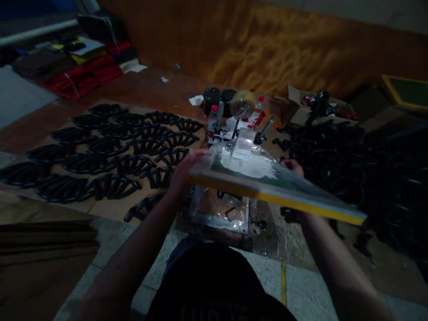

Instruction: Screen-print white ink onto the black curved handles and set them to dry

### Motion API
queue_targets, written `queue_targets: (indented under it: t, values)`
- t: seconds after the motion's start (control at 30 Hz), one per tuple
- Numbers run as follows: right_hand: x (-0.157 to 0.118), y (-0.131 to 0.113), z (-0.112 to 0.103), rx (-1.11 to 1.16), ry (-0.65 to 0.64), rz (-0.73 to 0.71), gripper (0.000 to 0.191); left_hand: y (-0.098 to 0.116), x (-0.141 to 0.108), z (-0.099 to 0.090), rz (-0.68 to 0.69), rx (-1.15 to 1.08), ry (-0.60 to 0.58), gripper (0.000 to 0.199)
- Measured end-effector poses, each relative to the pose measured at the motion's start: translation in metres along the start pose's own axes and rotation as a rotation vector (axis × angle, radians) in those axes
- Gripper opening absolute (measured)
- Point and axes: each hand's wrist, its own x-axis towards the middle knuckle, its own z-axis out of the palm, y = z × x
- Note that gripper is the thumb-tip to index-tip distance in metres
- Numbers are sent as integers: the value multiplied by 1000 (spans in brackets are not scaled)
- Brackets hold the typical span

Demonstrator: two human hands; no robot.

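Note:
A screen-printing frame (pixel 267 196) with a yellow front edge and green mesh is tilted up in front of me, attached or very close to a metal clamp stand (pixel 245 138) at its far side. White material, perhaps ink, tape or paper, covers part of the mesh. My left hand (pixel 189 167) is closed on the frame's left side. At the far right side, my right hand (pixel 294 167) has bent fingers at the frame's edge, its wrist hidden beneath the frame. Below lies a square metal base (pixel 220 220) with small dark parts inside.
Rows of black curved handle-like parts (pixel 113 162) cover the table's left. A large heap of similar parts (pixel 347 165) fills the right. Bottles (pixel 212 118), black jars (pixel 211 96) and a tape roll (pixel 243 104) stand behind the stand. Folded red cloth (pixel 83 76) lies far left, an open carton (pixel 301 104) far right.

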Motion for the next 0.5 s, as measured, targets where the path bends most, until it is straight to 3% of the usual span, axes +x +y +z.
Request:
queue_targets:
  t: [0.1,0.2,0.3,0.4,0.43,0.5]
  values:
    - [-50,-3,35,-16,-236,-100,34,23,17,14,90,-58,27,46]
    - [-93,-30,66,-197,-472,-329,27,18,14,19,77,-60,75,47]
    - [-109,-56,76,-355,-544,-321,22,-19,-16,19,-104,-50,-2,49]
    - [-117,-77,78,-291,-574,-221,25,-64,-62,23,-470,-13,-207,47]
    - [-122,-86,80,-245,-555,-236,26,-76,-76,25,-539,-39,-209,47]
    - [-137,-108,90,-164,-512,-359,24,-94,-94,25,-574,-96,-101,50]
